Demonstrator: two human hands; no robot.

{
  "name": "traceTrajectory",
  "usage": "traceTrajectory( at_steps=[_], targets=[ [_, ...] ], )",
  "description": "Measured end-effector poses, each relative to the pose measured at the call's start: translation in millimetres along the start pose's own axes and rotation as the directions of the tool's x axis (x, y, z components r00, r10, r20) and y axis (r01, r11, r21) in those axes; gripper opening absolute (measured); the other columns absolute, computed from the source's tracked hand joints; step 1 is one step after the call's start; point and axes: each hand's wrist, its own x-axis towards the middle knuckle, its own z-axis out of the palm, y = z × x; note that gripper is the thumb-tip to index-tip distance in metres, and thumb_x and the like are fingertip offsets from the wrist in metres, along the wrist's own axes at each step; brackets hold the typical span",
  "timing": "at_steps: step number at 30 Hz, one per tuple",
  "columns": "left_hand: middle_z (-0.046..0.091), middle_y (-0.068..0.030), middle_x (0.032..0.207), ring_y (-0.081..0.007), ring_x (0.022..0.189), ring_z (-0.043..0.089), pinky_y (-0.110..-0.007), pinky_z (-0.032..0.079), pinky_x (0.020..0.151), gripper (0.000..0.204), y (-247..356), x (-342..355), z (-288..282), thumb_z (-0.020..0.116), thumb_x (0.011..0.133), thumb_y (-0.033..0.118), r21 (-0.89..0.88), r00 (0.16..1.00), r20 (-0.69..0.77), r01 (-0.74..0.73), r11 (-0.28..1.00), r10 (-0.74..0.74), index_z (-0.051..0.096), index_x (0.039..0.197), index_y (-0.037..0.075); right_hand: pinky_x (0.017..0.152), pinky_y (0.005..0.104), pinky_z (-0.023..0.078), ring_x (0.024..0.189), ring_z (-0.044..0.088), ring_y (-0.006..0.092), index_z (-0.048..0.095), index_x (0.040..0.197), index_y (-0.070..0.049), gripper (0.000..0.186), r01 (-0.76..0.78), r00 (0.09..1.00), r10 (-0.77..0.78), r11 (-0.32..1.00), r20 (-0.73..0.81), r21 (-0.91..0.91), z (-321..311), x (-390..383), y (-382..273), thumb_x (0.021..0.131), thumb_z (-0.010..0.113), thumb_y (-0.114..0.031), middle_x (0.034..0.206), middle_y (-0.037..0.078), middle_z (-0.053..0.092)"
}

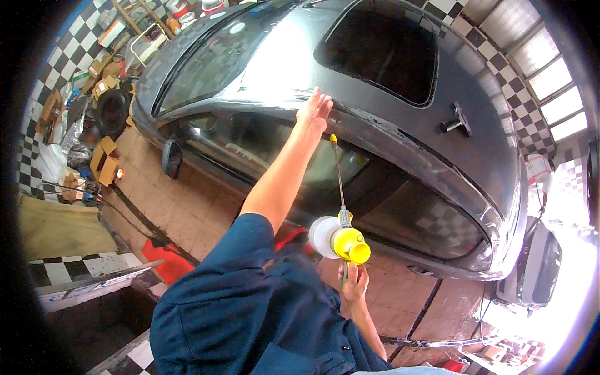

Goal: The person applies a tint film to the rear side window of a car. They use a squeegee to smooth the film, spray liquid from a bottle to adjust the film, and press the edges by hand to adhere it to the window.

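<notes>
My left hand (315, 112) rests at the roof edge of a dark grey car (375, 119), above its side windows, fingers stretched out and holding nothing. In my right hand (355, 283) is a pump sprayer (326, 237) with a yellow top and a whitish bottle. My fingers wrap round its handle. Its thin metal wand (339, 175) points up toward the roof edge, and the yellow nozzle (334, 139) ends just right of my left wrist. Whether any spray comes out, I cannot tell.
A black T-shaped tool (459, 120) lies on the rear of the roof, behind the dark sunroof (378, 50). The side mirror (171, 159) sticks out at left. Boxes, bags and a tire (113, 113) crowd the wall. A recessed opening (103, 322) lies at lower left.
</notes>
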Motion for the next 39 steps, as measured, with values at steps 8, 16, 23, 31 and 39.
traceTrajectory(
  at_steps=[8,16,23,31,39],
  targets=[
    [0.060,-0.0089,0.092,-0.0231,0.084,0.060,-0.038,0.051,0.081,0.007,-8.1,10.8,0.9,0.051,0.091,0.008,-0.138,0.997,0.015,-0.067,0.988,0.069,0.053,0.096,0.003,0.057,0.0225,0.043,0.061,0.051,0.0089,0.054,0.101,-0.004,0.028,0.002,1.000,-0.003,0.997,-0.002,-0.073,-9.0,-6.2,0.8,0.096,0.046,-0.030,0.074,0.003,0.057],
    [0.061,-0.0111,0.094,-0.0279,0.092,0.060,-0.042,0.047,0.089,0.004,-10.5,4.5,-8.6,0.049,0.091,0.006,-0.204,0.968,0.207,-0.097,0.974,0.140,0.052,0.094,0.003,0.056,0.0228,0.043,0.060,0.051,0.0094,0.054,0.103,-0.003,0.031,0.051,0.998,-0.052,0.997,-0.021,-0.058,-14.9,-8.4,7.5,0.096,0.045,-0.032,0.073,0.003,0.056],
    [0.061,-0.0135,0.097,-0.0300,0.095,0.060,-0.044,0.045,0.094,0.009,-9.0,11.1,-18.0,0.050,0.091,0.008,-0.203,0.948,0.302,-0.042,0.978,0.104,0.052,0.097,0.002,0.055,0.0230,0.043,0.060,0.052,0.0096,0.054,0.103,-0.002,0.032,0.043,0.999,-0.043,0.997,0.005,-0.066,-21.4,-9.7,14.0,0.096,0.045,-0.032,0.072,0.004,0.056],
    [0.059,-0.0082,0.090,-0.0239,0.085,0.060,-0.044,0.049,0.085,0.007,-10.7,9.8,-7.5,0.053,0.091,0.008,-0.146,0.973,0.193,-0.101,0.984,0.128,0.051,0.096,0.004,0.054,0.0223,0.042,0.060,0.052,0.0090,0.055,0.101,-0.004,0.034,0.068,0.997,-0.068,0.997,0.026,-0.020,-12.6,-10.7,14.1,0.095,0.046,-0.036,0.073,0.003,0.057],
    [0.056,-0.0123,0.093,-0.0261,0.086,0.060,-0.040,0.055,0.076,0.022,-10.8,0.4,6.1,0.051,0.091,0.004,-0.015,0.988,0.047,-0.150,0.989,0.150,0.044,0.111,-0.002,0.055,0.0224,0.042,0.061,0.052,0.0088,0.055,0.103,-0.003,0.034,0.046,0.999,-0.046,0.998,-0.018,-0.034,-7.5,-12.2,1.4,0.095,0.046,-0.035,0.073,0.002,0.057]
  ],
)
